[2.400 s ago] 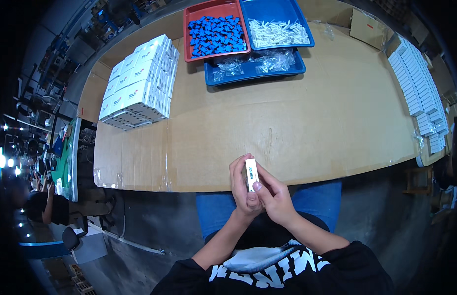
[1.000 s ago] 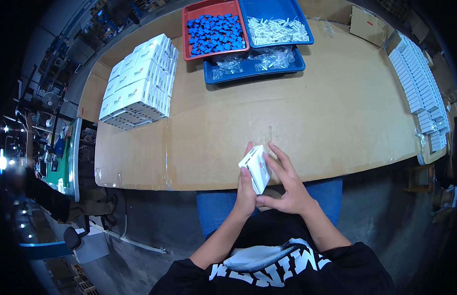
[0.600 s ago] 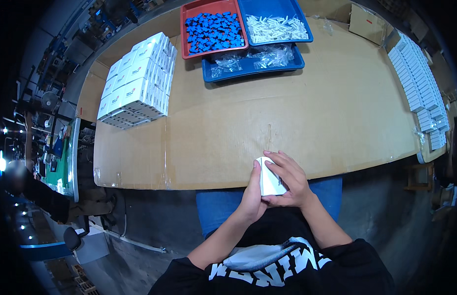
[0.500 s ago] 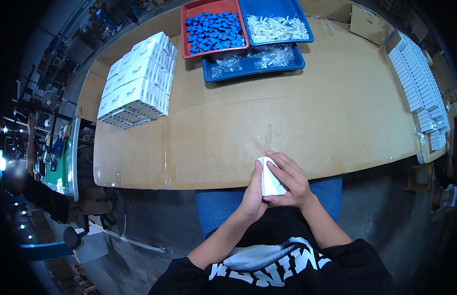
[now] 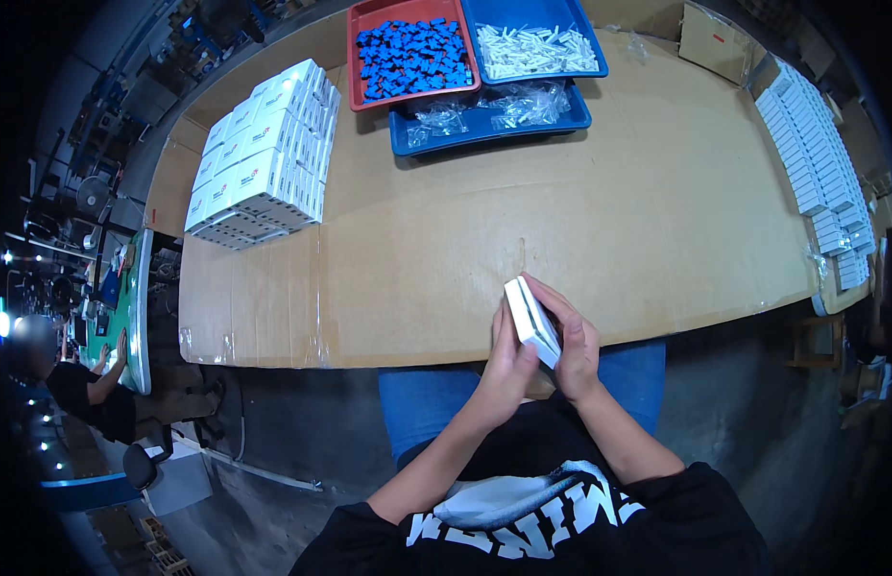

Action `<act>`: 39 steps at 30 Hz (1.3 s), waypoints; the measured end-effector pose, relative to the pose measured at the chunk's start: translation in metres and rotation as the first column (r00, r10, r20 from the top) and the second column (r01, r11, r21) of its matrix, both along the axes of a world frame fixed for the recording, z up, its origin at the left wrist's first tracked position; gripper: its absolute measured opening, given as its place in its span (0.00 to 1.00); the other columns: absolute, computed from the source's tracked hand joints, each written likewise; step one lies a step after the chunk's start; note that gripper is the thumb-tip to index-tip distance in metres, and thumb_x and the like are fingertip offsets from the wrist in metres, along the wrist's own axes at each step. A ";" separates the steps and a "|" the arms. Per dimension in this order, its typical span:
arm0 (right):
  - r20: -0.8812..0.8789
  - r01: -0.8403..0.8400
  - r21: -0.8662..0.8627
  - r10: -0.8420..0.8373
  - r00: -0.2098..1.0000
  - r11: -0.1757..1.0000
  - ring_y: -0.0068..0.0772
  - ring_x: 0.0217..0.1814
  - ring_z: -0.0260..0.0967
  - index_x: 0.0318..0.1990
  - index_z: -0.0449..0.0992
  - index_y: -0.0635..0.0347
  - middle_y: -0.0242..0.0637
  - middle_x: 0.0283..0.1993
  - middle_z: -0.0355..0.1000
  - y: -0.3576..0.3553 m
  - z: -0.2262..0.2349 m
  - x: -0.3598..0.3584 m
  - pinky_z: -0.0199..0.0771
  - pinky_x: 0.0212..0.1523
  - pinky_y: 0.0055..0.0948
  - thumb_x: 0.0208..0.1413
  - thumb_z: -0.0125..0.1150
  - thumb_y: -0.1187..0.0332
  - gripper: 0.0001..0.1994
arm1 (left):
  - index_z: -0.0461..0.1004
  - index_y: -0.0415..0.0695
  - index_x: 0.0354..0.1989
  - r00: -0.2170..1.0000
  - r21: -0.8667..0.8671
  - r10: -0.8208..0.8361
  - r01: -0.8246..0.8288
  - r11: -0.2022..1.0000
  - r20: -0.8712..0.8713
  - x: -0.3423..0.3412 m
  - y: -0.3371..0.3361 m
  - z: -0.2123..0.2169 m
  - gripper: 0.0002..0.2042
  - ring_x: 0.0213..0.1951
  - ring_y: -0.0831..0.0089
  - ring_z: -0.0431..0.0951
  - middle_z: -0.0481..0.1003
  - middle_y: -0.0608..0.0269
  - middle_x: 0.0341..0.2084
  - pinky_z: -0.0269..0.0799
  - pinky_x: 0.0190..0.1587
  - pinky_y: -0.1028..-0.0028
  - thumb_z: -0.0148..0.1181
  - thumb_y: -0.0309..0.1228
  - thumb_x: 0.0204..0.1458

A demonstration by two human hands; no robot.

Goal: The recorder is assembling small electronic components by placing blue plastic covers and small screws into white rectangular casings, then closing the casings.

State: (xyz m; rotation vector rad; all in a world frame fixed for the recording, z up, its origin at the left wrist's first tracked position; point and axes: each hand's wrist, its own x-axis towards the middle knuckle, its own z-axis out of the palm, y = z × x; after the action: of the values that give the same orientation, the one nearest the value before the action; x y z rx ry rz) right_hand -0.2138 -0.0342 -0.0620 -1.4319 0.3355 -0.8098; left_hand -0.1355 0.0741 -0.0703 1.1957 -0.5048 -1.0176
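Between my two hands is a small flat white box, tilted on edge, with a dark line running along its narrow side. My left hand grips it from the left, thumb against its lower part. On the other side my right hand wraps the box, fingers behind it and thumb near its right face. I hold it just over the table's near edge, close to my body. The box's far face is hidden by my right fingers.
On the cardboard-covered table stands a stack of white boxes at left. At the back are a red tray of blue parts, a blue tray of white pieces and a lower blue tray with clear bags. More white boxes line the right edge.
The box has turned in my hands, so its narrow side with the dark line now shows. My right fingers have shifted behind it. At the far left, a co-worker's arms have moved to the green table.
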 end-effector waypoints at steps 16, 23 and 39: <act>-0.213 -0.154 -0.490 0.054 0.976 0.858 0.54 0.69 0.69 0.67 0.69 0.69 0.57 0.68 0.68 -0.005 -0.007 -0.003 0.72 0.66 0.39 0.58 0.64 0.72 0.28 | 0.53 0.40 0.72 0.971 0.161 0.196 -0.174 0.972 -0.136 0.017 -0.004 0.010 0.27 0.53 0.73 0.70 0.69 0.58 0.55 0.67 0.56 0.72 0.36 0.47 0.74; -0.193 -0.068 -0.590 -0.059 0.979 0.805 0.51 0.50 0.81 0.65 0.69 0.74 0.58 0.60 0.75 -0.001 -0.018 -0.005 0.83 0.47 0.37 0.62 0.61 0.72 0.25 | 0.55 0.39 0.70 0.974 0.176 0.218 -0.203 0.963 -0.066 0.010 -0.012 0.014 0.26 0.50 0.76 0.68 0.68 0.59 0.51 0.66 0.55 0.74 0.36 0.46 0.75; -0.162 -0.029 -0.703 -0.119 0.980 0.711 0.52 0.44 0.83 0.62 0.70 0.79 0.61 0.57 0.76 0.005 -0.028 -0.004 0.84 0.41 0.38 0.66 0.55 0.71 0.22 | 0.63 0.39 0.62 0.975 0.169 0.223 -0.222 0.960 0.012 0.014 -0.010 0.006 0.21 0.45 0.75 0.69 0.71 0.61 0.44 0.67 0.51 0.73 0.38 0.44 0.74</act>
State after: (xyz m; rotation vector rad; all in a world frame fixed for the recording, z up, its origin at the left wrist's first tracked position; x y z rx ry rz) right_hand -0.2180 -0.0294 -0.0903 -2.2507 0.2111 -0.8826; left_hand -0.1218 0.0643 -0.0639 1.3663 -0.2741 -0.8835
